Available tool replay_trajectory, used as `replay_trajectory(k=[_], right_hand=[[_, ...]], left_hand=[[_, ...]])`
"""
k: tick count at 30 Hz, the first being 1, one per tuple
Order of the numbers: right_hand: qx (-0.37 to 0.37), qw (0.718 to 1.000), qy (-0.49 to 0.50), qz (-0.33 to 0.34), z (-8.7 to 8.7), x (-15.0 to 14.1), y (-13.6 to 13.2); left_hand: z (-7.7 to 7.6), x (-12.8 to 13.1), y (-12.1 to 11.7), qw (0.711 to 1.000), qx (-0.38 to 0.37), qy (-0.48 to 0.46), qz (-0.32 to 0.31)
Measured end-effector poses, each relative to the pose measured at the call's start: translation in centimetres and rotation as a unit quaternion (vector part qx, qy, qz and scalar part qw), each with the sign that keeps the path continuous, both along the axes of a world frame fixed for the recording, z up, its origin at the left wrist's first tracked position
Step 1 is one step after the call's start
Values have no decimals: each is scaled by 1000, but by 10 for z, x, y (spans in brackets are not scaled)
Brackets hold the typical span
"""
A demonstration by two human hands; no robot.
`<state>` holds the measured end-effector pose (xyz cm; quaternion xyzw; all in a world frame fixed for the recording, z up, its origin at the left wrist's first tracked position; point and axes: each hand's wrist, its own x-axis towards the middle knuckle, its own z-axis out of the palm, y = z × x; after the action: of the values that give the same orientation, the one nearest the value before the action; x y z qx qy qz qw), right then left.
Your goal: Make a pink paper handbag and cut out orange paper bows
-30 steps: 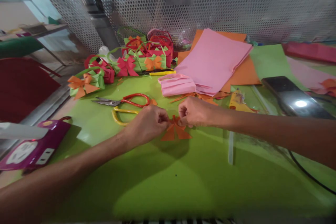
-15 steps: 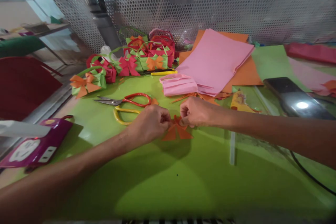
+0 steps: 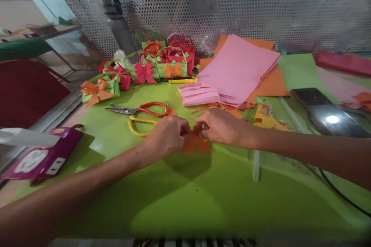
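Note:
Between my hands, low over the green tabletop, is an orange paper bow (image 3: 189,146) with two tails spread toward me. My left hand (image 3: 171,133) pinches its left side, and my right hand (image 3: 216,127) pinches the right side near the top. My fingers cover most of its loops. Just left of my left hand lie scissors (image 3: 153,108) with one red and one yellow handle. A small pink paper bag (image 3: 199,94) and orange paper scraps (image 3: 234,112) lie beyond my right hand.
Several finished paper bags with bows (image 3: 174,70) stand at the back left, near a grey bottle (image 3: 121,32). Stacked pink sheets (image 3: 237,65) lie behind. On the right are a yellow glue gun (image 3: 268,119) and a phone (image 3: 321,104); a purple pouch (image 3: 43,158) is at left.
The view has shifted slightly. Both hands stay at the bow, and the fingers of my right hand have moved a little closer to my left hand at its top.

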<state>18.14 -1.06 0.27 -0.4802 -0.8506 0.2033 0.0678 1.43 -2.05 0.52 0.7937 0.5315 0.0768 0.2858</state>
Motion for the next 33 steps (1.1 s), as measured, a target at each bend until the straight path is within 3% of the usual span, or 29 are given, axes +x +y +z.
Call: replay_trajectory(k=[9,25,29,33], right_hand=[[85,993,-66,46,4,-3,-9],[67,984,-145,78,11,-6,-15],[67,986,-132,80,10,-5,-16],[63,988,-114,80,10,-4,-16]], left_hand=[[-4,-3,0,999,31,4,-16],[5,-5,0,1000,13,2,-20],[16,-19,9,996,85,-18,6],[19,-25,13,985,163,51,-4]])
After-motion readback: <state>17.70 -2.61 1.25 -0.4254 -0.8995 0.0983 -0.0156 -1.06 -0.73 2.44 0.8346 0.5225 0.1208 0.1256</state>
